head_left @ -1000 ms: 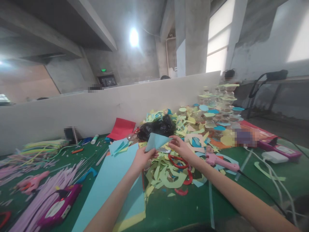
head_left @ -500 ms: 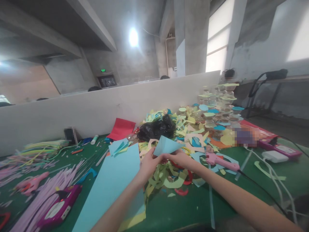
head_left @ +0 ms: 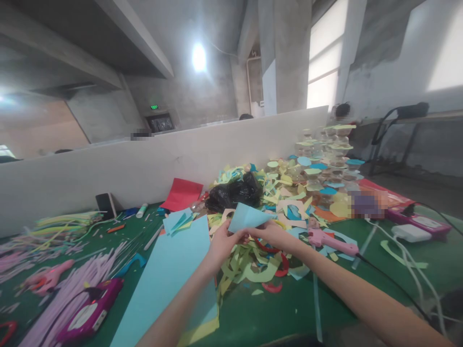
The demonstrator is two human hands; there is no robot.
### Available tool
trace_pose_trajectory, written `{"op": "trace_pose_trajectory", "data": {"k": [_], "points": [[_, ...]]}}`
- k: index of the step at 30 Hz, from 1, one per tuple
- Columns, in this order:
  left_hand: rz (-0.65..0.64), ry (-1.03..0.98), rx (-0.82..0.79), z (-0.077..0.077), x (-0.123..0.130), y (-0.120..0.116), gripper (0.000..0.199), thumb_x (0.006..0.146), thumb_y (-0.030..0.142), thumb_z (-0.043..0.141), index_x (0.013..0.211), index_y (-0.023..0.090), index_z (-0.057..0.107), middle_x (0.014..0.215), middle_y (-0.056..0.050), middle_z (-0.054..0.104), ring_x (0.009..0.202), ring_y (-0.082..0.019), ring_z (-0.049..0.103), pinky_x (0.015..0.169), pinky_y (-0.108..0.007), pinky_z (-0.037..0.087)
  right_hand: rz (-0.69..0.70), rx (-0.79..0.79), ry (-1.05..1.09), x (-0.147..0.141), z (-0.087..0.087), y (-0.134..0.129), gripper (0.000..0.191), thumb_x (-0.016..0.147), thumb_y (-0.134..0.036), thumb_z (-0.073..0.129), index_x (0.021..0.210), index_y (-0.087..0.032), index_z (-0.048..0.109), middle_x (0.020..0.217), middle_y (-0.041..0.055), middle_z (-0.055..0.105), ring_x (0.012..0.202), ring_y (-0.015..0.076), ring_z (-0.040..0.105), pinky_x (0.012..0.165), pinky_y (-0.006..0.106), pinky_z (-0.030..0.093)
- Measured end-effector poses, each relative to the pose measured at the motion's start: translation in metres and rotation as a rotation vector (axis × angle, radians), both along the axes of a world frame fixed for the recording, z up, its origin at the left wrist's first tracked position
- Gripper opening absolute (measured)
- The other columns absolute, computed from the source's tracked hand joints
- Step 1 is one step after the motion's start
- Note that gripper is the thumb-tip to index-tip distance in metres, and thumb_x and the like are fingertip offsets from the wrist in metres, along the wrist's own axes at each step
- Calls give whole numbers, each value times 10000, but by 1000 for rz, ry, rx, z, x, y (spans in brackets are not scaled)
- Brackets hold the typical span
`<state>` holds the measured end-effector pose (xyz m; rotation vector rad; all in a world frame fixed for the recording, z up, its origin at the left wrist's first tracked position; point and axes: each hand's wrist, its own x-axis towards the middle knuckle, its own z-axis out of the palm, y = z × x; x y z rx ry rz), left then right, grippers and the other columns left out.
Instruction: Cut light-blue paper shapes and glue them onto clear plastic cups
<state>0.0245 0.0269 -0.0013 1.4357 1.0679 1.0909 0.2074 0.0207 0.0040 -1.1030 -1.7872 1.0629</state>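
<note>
Between both hands is a folded piece of light blue paper (head_left: 249, 217), held up over a heap of paper scraps (head_left: 253, 265). My left hand (head_left: 224, 241) pinches its lower left edge. On the lower right edge, my right hand (head_left: 273, 235) is closed, and the fingers of both hands meet below the paper. Large light blue sheets (head_left: 166, 284) lie under my left forearm, on top of yellow ones. Several small folded blue pieces (head_left: 178, 220) rest at their far end.
A pink glue gun (head_left: 333, 242) lies to the right, its cord trailing forward. Pink strips (head_left: 87, 274) and a purple power pack (head_left: 90, 308) are at left. A black plastic bag (head_left: 235, 192) sits behind the hands. Stacked plastic cups with paper discs (head_left: 325, 168) stand at back right.
Both hands keep their hold on the blue paper. The paper's top looks slightly lower and flatter. Little else has moved.
</note>
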Motion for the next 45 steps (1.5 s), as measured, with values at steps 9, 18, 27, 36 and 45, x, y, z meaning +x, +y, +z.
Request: {"op": "trace_pose_trajectory", "data": {"k": [9,18,27,36,45], "points": [[109,-70,-7,16,-11,2,363,662,267,764,936,154,554,644,-30,703,586,-166,667,638,-300,558,-136,44,79,18,-2,25,366,774,-545,597,774,-179,587,675,2,614,608,141,506,574,265,364],[93,-40,5,17,-16,3,355,666,331,762,893,165,547,700,-52,721,633,-181,688,705,-322,560,-111,8,312,19,0,26,374,763,-549,591,684,-184,574,671,0,573,674,144,528,716,299,427],[190,-115,33,16,-22,9,396,644,353,775,899,177,530,675,-39,709,669,-195,695,724,-340,560,-71,78,86,23,1,21,435,884,-524,461,646,-183,590,681,17,577,657,149,500,690,291,392],[282,-244,155,11,-24,16,359,651,441,749,778,169,551,613,36,608,635,-118,611,714,-269,514,85,62,-12,9,-6,14,494,891,-568,465,615,-184,604,568,-10,546,484,105,400,527,250,336],[241,-97,89,-2,-13,9,374,696,511,693,713,161,562,697,-19,653,689,-170,646,690,-281,496,158,4,5,-2,-16,7,437,887,-552,475,760,-183,670,666,12,656,459,93,412,486,231,333]]}}
